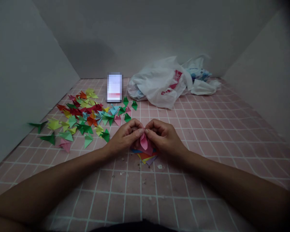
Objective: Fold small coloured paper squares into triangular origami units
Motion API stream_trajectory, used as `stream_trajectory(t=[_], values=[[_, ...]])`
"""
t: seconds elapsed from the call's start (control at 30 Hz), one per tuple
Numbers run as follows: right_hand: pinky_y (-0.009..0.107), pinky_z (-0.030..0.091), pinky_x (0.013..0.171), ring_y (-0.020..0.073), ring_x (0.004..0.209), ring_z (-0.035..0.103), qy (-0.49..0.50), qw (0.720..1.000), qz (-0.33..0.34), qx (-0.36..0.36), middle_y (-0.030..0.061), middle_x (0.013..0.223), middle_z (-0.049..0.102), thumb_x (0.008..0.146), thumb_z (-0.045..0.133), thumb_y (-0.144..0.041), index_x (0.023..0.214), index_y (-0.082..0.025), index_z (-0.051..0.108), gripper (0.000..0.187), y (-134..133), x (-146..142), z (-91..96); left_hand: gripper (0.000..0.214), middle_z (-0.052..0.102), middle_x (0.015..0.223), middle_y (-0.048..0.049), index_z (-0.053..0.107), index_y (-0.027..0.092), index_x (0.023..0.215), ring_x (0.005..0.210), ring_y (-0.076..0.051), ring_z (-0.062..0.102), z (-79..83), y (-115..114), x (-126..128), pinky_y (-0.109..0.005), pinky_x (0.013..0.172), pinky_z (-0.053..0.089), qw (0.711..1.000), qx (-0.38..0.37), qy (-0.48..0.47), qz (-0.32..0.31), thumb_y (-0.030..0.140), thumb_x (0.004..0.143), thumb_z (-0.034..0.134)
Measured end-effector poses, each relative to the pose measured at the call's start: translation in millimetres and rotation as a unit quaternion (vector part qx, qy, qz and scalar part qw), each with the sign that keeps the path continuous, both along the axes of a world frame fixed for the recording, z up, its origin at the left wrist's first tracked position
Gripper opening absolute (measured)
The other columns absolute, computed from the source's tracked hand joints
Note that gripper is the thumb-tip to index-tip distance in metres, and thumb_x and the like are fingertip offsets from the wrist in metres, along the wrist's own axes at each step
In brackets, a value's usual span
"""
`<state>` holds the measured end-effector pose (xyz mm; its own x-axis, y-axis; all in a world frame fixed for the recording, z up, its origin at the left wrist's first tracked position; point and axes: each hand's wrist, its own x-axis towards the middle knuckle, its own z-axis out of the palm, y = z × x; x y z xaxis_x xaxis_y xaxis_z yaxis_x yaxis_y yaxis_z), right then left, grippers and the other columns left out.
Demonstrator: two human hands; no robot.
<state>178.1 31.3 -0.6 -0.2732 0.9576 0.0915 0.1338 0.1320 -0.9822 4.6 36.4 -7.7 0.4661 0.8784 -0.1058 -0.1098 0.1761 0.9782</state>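
Note:
A small pink folded paper [143,142] is pinched between my left hand [129,133] and my right hand [163,135]. Thumbs and fingertips of both hands meet at its upper end, and its rounded lower part hangs down between them. The fingers partly cover the paper, so its full shape is hidden. Below the hands lies a small stack of coloured paper squares [146,158], with blue, orange, yellow and purple corners showing.
Many folded paper cranes [84,128] lie spread on the left of the pink checked surface [125,199]. Behind them stands a lit phone [114,87], its screen blurred. A white plastic bag [159,82] and a blue-patterned bundle [199,74] rest against the back wall.

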Motion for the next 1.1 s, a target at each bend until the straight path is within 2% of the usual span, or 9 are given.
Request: stream_trajectory(t=[0.47,0.7,1.1], values=[[0.023,0.035,0.048,0.0086,0.052,0.045,0.027,0.999,0.012,-0.014,-0.0041,0.062,0.052,0.084,0.061,-0.029,0.073,-0.019,0.056,0.016,-1.4,0.2,1.1,0.022,0.054,0.063,0.0065,0.053,0.021,0.091,0.047,-0.007,0.049,-2.2,-0.6,-1.0,-0.016,0.043,0.039,0.999,0.033,0.036,0.014,0.041,0.092,0.063],[0.023,0.036,0.044,0.0084,0.046,0.043,0.079,0.992,0.043,-0.089,-0.006,0.055,0.05,0.085,0.061,-0.035,0.077,-0.019,0.056,0.019,1.8,0.7,2.7,0.02,0.056,0.064,0.0057,0.053,0.021,0.091,0.049,-0.007,0.05,-0.3,-1.0,-0.9,-0.016,0.046,0.039,1.0,0.01,0.013,0.012,0.038,0.091,0.063],[0.021,0.035,0.043,0.0073,0.046,0.043,0.069,0.994,0.037,-0.074,-0.006,0.056,0.05,0.083,0.065,-0.033,0.073,-0.018,0.057,0.019,1.4,1.2,2.0,0.021,0.055,0.064,0.0059,0.053,0.021,0.09,0.049,-0.007,0.049,-0.9,-1.0,-1.2,-0.017,0.047,0.038,1.0,0.008,0.0,0.007,0.038,0.091,0.064]])
